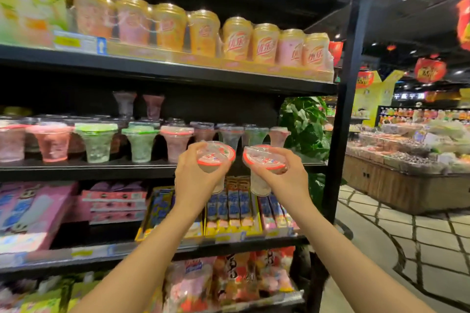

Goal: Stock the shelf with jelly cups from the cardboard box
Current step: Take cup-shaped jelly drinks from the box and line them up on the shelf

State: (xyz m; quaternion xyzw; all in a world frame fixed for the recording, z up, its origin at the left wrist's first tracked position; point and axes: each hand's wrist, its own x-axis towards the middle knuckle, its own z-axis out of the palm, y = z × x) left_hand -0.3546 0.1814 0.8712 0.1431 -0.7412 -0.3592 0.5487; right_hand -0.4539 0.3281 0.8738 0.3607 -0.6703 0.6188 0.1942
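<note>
Both grips are closed around cups: your left hand (193, 173) wraps its fingers round a clear plastic jelly cup with a red-rimmed film lid (215, 154), lid tilted toward you, and your right hand (284, 173) holds a second clear red-rimmed jelly cup (263, 159) the same way, thumb over the lid edge. The two cups are just beside each other, not touching, held up in front of the front edge of the black metal middle shelf (89, 170), toward its right end. Neither cup rests on the shelf.

On that shelf you have a row of flared clear jelly cups with pink, green and red lids (98, 143), running from the left edge to near the right end, more rows behind; two cups stand stacked higher at the back. Right end of the shelf, just behind your right hand, shows a gap.

Shelf above: tall orange and pink drink cups with gold lids (236, 38) in a line. Shelf below: pink boxes at left, blue and yellow stick packs (234, 206) under your hands. Bottom shelf: bagged sweets (229, 279), blurred. Black upright post (340, 109) marks the right corner; green leafy plant (305, 124) behind it. Wooden bulk-food counter (396, 185) stands well apart at right.
</note>
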